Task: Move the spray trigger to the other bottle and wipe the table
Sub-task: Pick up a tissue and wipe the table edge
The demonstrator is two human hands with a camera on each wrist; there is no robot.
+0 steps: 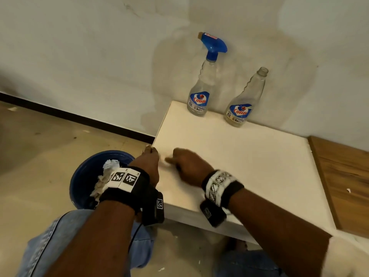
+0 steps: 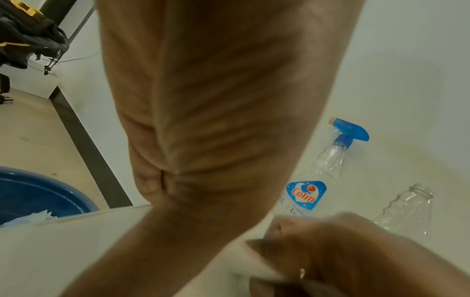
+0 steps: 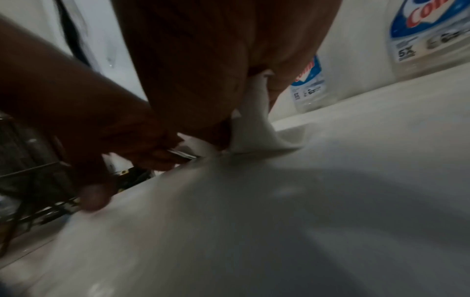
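Note:
Two clear bottles stand at the back of the white table (image 1: pixel 249 166), against the wall. The left bottle (image 1: pixel 201 92) carries the blue spray trigger (image 1: pixel 214 44); the right bottle (image 1: pixel 245 100) has a bare open neck. Both appear in the left wrist view, the trigger (image 2: pixel 352 130) on one bottle and the open bottle (image 2: pixel 406 209) beside it. At the table's left edge my left hand (image 1: pixel 152 154) and right hand (image 1: pixel 179 162) each pinch an end of a white tissue (image 1: pixel 164 160). The tissue (image 3: pixel 254 120) touches the tabletop below my right fingers.
A blue bucket (image 1: pixel 83 176) with crumpled tissues stands on the floor just left of the table. A wooden board (image 1: pixel 343 186) adjoins the table's right side. The wall runs right behind the bottles. My knees are under the table's front edge.

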